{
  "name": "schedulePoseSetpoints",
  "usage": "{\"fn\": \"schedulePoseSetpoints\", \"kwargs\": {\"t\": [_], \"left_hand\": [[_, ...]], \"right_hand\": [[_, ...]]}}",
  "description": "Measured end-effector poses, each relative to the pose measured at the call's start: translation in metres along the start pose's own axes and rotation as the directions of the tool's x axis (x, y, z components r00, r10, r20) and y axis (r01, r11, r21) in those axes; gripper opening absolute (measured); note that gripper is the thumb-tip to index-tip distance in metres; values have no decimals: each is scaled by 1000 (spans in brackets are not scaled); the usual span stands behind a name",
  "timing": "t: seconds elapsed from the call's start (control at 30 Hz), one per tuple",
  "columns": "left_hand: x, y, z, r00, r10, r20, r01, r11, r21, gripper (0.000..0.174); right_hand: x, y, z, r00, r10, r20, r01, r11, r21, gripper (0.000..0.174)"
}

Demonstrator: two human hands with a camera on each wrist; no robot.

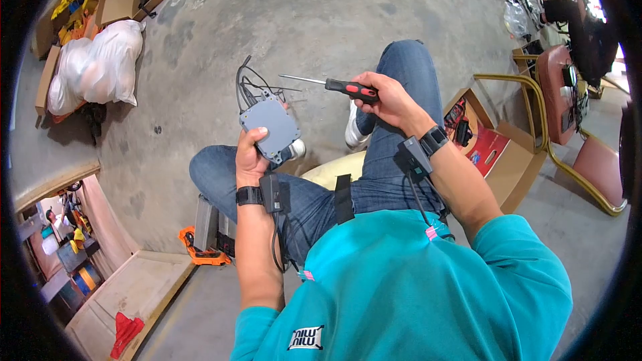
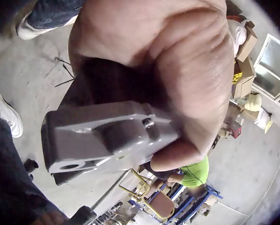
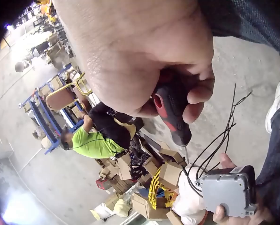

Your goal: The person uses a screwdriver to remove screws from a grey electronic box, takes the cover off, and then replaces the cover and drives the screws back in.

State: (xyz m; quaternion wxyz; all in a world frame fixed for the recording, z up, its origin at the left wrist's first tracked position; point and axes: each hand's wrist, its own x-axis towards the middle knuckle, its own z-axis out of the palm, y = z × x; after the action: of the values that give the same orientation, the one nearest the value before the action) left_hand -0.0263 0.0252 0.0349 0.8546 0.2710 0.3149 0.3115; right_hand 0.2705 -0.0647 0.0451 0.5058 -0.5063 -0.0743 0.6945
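My left hand grips a flat grey box by its lower edge, thumb on its face; black cables come off its far side. Close up in the left wrist view, the box shows a screw at one corner. My right hand holds a screwdriver by its black and red handle, the shaft pointing left above the cables and apart from the box. In the right wrist view, fingers curl round the screwdriver's handle, and the grey box is at the lower right.
White bags and cardboard boxes lie at the upper left. An open carton and a chair stand on the right. An orange tool case is beside the left leg. A person in a green shirt appears in the right wrist view.
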Motion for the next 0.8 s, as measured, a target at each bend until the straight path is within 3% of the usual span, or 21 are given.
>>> {"fn": "schedulePoseSetpoints", "kwargs": {"t": [0.1, 0.43, 0.53, 0.67, 0.73, 0.8], "left_hand": [[1, -2, -4, 999, 0, -40, 2, 998, 58, 75], [-4, -4, -16, 997, 36, -66, -27, 992, 125, 69], [-9, -9, -12, 967, 126, -221, -104, 989, 108, 62], [-9, -14, -6, 929, 238, -283, -93, 892, 443, 67], [-11, -16, -1, 930, 246, -271, -117, 901, 417, 69], [-11, -19, 1, 898, 359, -254, -183, 831, 525, 69]], "right_hand": [[0, -1, 0, 1000, -1, -2, 1, 1000, -6, 22], [0, -1, -2, 999, -30, 18, 30, 998, -48, 17], [-1, -2, -1, 997, -31, 75, 39, 993, -109, 18], [-7, -3, 8, 991, -30, 132, 65, 962, -267, 26], [-9, -6, 9, 993, -13, 121, 45, 963, -266, 26], [-6, -5, 7, 992, 10, 129, 24, 965, -263, 25]]}}
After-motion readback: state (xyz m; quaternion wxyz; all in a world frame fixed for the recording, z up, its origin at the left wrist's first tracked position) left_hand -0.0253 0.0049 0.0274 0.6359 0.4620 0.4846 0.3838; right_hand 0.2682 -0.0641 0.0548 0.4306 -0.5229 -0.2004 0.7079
